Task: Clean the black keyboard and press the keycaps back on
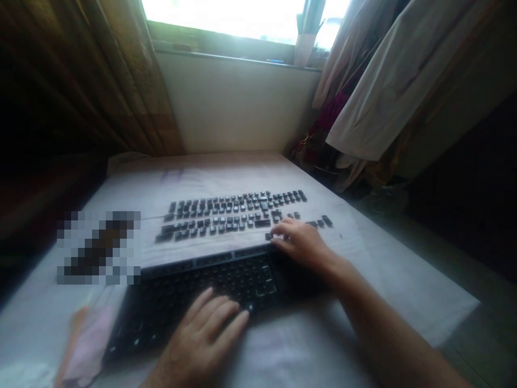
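The person's left hand (205, 334) is low and just left of centre, palm down, its fingers loosely spread and pointing forward and to the right. The bare right forearm (383, 323) slants up from the lower right corner to the right hand (302, 242), which reaches farther forward, back upward, fingers curled and pointing left. Its thumb and fingertips are close together; whether they meet is blurred.

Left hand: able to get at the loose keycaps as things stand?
Probably yes, with a forward reach: the keyboard lies between the left hand and the loose keycaps, but it sits low and nothing visible blocks the way over it.
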`<act>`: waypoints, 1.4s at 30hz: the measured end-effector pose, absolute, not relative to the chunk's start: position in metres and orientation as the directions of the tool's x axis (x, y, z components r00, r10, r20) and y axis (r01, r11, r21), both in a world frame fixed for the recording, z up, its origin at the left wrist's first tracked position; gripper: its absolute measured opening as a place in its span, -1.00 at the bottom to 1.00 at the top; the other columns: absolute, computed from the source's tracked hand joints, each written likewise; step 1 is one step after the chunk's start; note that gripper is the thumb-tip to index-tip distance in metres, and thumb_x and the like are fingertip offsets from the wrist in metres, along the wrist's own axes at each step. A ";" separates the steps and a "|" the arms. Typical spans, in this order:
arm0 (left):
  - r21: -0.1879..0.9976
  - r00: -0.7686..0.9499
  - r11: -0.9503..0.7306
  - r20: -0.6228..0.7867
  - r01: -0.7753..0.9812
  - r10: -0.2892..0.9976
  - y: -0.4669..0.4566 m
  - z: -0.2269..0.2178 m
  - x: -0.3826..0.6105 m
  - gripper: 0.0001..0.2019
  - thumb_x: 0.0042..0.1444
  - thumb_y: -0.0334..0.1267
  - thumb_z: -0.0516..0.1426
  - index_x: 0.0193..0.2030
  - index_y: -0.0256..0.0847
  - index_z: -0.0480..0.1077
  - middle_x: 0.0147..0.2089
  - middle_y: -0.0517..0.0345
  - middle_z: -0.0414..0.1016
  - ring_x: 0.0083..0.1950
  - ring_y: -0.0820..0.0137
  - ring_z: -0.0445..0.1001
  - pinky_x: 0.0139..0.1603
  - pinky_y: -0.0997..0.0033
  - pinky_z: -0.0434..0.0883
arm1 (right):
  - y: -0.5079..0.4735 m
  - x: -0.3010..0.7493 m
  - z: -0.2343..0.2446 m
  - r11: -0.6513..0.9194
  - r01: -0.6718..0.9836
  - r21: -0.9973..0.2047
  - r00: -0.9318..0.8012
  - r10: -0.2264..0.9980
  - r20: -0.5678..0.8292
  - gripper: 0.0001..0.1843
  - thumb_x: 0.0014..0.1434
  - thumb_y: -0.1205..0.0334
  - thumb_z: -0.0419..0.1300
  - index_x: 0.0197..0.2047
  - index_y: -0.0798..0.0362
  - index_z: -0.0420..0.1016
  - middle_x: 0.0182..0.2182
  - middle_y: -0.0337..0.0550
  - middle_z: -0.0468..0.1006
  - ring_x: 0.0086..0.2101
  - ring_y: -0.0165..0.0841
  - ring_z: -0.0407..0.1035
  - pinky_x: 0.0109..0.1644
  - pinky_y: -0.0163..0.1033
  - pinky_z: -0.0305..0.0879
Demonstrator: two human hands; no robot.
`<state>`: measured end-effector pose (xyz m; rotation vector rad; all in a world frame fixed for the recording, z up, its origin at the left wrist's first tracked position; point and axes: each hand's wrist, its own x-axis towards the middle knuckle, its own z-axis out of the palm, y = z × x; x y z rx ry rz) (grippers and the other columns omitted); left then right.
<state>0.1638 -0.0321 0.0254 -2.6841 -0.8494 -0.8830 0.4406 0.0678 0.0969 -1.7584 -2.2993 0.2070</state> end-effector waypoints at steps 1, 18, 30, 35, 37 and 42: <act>0.019 0.651 -0.812 0.586 0.583 0.482 -0.034 0.027 0.164 -0.69 0.38 -0.36 -0.01 0.11 -0.11 0.47 0.03 0.13 0.54 0.14 0.40 0.46 0.46 0.17 0.13 | 0.059 0.440 0.097 0.293 0.914 -0.279 -0.273 0.956 0.109 -0.86 0.24 0.27 0.27 -0.13 -0.02 0.60 -0.16 -0.12 0.59 -0.20 -0.27 0.50 -0.09 -0.20 0.36; -0.045 0.702 -0.844 0.581 0.534 0.413 -0.039 0.037 0.183 -0.70 0.42 -0.35 -0.04 0.06 -0.18 0.51 0.00 0.18 0.57 0.11 0.40 0.45 0.48 0.21 0.06 | -0.007 0.426 0.073 0.529 0.667 -0.524 -0.552 0.824 0.129 -0.89 0.12 0.38 0.27 -0.24 0.06 0.57 -0.30 -0.14 0.58 -0.30 -0.34 0.47 -0.23 -0.30 0.33; 0.019 0.671 -0.831 0.579 0.557 0.463 -0.039 0.029 0.190 -0.70 0.42 -0.33 -0.03 0.12 -0.18 0.47 0.02 0.17 0.57 0.12 0.39 0.46 0.47 0.23 0.09 | -0.008 0.421 0.073 0.570 0.671 -0.475 -0.576 0.804 0.152 -0.85 0.09 0.41 0.28 -0.24 0.06 0.58 -0.33 -0.16 0.57 -0.36 -0.35 0.44 -0.29 -0.31 0.27; 0.047 0.660 -0.817 0.564 0.575 0.497 -0.040 0.031 0.190 -0.72 0.41 -0.33 0.01 0.12 -0.18 0.48 0.03 0.16 0.56 0.11 0.38 0.46 0.47 0.23 0.09 | -0.008 0.421 0.074 0.572 0.674 -0.468 -0.576 0.803 0.151 -0.86 0.09 0.41 0.29 -0.25 0.07 0.58 -0.34 -0.16 0.57 -0.37 -0.34 0.44 -0.30 -0.30 0.26; 0.046 0.665 -0.817 0.557 0.574 0.498 -0.039 0.033 0.190 -0.72 0.41 -0.33 0.00 0.13 -0.18 0.47 0.03 0.16 0.56 0.12 0.38 0.45 0.47 0.24 0.08 | -0.009 0.421 0.074 0.576 0.674 -0.462 -0.577 0.801 0.157 -0.87 0.09 0.41 0.28 -0.25 0.07 0.57 -0.34 -0.16 0.56 -0.37 -0.35 0.44 -0.30 -0.30 0.26; 0.056 0.669 -0.822 0.551 0.566 0.498 -0.039 0.033 0.190 -0.71 0.41 -0.33 0.00 0.13 -0.19 0.47 0.03 0.15 0.56 0.13 0.38 0.44 0.48 0.24 0.05 | -0.010 0.421 0.072 0.582 0.681 -0.445 -0.573 0.802 0.172 -0.90 0.09 0.40 0.29 -0.27 0.08 0.56 -0.35 -0.16 0.55 -0.38 -0.35 0.43 -0.31 -0.30 0.26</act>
